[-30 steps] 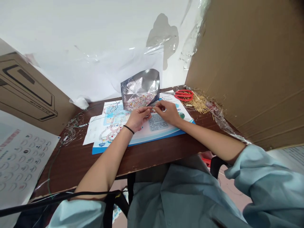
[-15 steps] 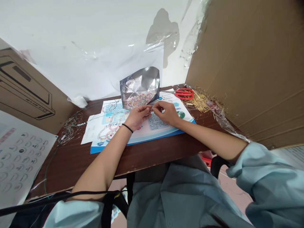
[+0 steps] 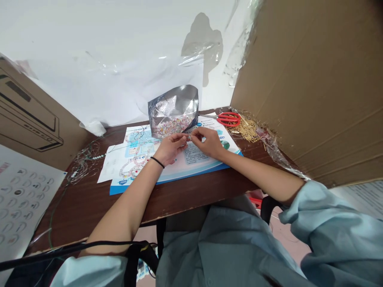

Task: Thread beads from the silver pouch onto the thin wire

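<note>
My left hand (image 3: 172, 148) and my right hand (image 3: 208, 142) meet fingertip to fingertip over a printed sheet (image 3: 197, 167). Both are closed in a pinch, and what lies between the fingertips is too small to make out. Just behind them stands an open silver foil bag (image 3: 187, 103) with many small pink, white and coloured beads (image 3: 170, 126) inside. Strings of beads (image 3: 128, 169) lie on the sheet, left of my left hand; some may be printed pictures. A black band (image 3: 157, 162) circles my left wrist.
Red-handled scissors (image 3: 229, 119) lie right of the bag, beside a pile of gold-coloured pins (image 3: 247, 129). Tangled clear thread (image 3: 82, 161) lies at the left. Cardboard (image 3: 314, 91) walls in the right side; a printed carton (image 3: 30, 111) stands left.
The whole view has shifted slightly, so things sit a little further left. Both hands keep their fingertips together, with only slight finger movement.
</note>
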Demonstrator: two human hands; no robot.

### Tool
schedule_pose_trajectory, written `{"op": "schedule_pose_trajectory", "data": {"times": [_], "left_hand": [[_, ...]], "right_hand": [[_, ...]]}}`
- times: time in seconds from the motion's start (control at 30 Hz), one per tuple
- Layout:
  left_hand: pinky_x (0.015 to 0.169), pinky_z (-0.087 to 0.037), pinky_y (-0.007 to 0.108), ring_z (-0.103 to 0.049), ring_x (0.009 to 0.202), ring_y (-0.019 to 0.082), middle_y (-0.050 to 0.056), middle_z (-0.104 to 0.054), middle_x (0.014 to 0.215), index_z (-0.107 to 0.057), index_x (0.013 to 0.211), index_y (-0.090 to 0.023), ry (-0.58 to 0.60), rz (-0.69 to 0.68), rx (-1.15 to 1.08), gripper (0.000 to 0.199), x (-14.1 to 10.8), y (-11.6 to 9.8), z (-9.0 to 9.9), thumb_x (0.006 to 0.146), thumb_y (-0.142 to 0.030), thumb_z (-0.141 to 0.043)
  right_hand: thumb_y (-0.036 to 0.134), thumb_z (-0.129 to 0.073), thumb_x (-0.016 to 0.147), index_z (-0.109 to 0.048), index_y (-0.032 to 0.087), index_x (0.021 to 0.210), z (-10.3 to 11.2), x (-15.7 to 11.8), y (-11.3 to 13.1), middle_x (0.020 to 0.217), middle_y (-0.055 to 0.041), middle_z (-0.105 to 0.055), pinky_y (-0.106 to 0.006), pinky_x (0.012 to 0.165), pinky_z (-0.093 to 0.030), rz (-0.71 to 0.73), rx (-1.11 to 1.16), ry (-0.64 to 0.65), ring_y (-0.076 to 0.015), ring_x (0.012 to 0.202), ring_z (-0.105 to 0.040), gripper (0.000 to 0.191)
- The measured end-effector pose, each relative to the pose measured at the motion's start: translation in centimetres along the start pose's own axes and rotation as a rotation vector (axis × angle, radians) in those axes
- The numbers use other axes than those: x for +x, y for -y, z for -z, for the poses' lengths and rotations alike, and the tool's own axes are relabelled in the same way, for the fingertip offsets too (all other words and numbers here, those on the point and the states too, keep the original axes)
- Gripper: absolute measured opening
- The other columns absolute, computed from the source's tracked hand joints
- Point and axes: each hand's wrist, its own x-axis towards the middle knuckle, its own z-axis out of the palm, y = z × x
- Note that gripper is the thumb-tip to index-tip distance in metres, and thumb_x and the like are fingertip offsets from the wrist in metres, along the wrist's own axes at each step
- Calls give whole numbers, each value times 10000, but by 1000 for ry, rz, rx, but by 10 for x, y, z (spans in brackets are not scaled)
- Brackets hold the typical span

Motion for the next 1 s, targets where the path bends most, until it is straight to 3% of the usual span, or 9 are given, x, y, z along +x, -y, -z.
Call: {"op": "schedule_pose_trajectory", "data": {"times": [0.77,1.0], "left_hand": [[822,-529,266,-634,835,111,29,-693,820,-718,776,-175,16,-26,82,130,0,2,0,706,-188,-827],[792,-534,243,-608,760,89,11,-680,779,-714,747,-172,12,-26,90,162,-3,-1,-3,676,-216,-852]], "right_hand": [[219,-556,844,-534,214,706,2,0,1,683,1,-603,-295,675,-442,33,-5,58,-128,642,-515,140],[225,-571,853,-570,209,716,1,1,0,691,1,-618,-290,684,-438,47,-33,63,-126,639,-516,138]]}}
